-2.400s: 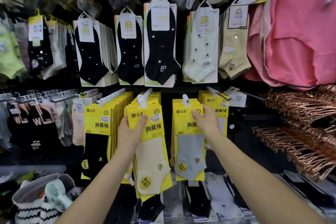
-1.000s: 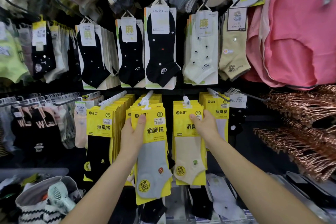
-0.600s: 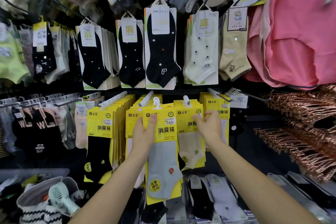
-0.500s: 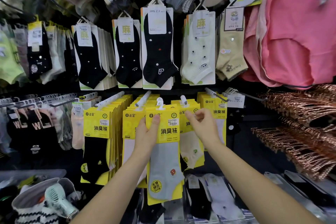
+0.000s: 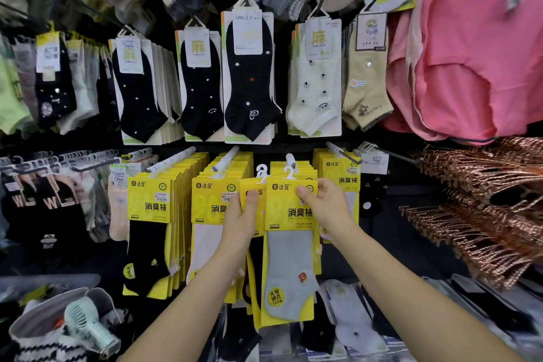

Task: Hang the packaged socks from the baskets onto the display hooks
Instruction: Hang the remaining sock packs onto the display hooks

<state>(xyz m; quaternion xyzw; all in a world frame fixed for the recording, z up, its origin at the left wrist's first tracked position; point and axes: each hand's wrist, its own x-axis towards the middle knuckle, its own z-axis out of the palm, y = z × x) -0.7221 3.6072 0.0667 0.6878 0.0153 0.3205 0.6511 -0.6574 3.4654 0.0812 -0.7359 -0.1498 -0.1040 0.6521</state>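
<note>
Two bare hands are up at the lower row of a sock rack, close together. The right hand point(image 5: 327, 207) pinches the top right corner of a grey sock pack point(image 5: 289, 211) between thumb and curled fingers, and the pack hangs upright below and to the left of that hand. Its white plastic hanger point(image 5: 289, 172) sits right at the tip of a peg point(image 5: 291, 159) just above the fingers; I cannot tell whether it is threaded on.

The left hand point(image 5: 241, 219) grips a second pack point(image 5: 253, 203), with the thumb on the front of the yellow card and the fingers hidden behind it. This pack lies partly tucked behind the left edge of the grey one, touching it, and its own white hanger point(image 5: 261, 170) is free of any peg.

Behind the left hand hangs a stack of yellow packs with cream socks point(image 5: 205, 206), and further left of it a stack with black socks point(image 5: 150, 209). More yellow packs point(image 5: 348, 181) hang just beyond the right hand.

Above both hands runs a row of black ankle socks point(image 5: 248, 82) on white cards. Up and to the right of the right hand hangs a pink garment point(image 5: 476, 53), with copper hangers point(image 5: 484, 214) piled well to its right. Below the left forearm, off to the left, a striped bag point(image 5: 38, 351) holds a mint green fan point(image 5: 88, 323)
</note>
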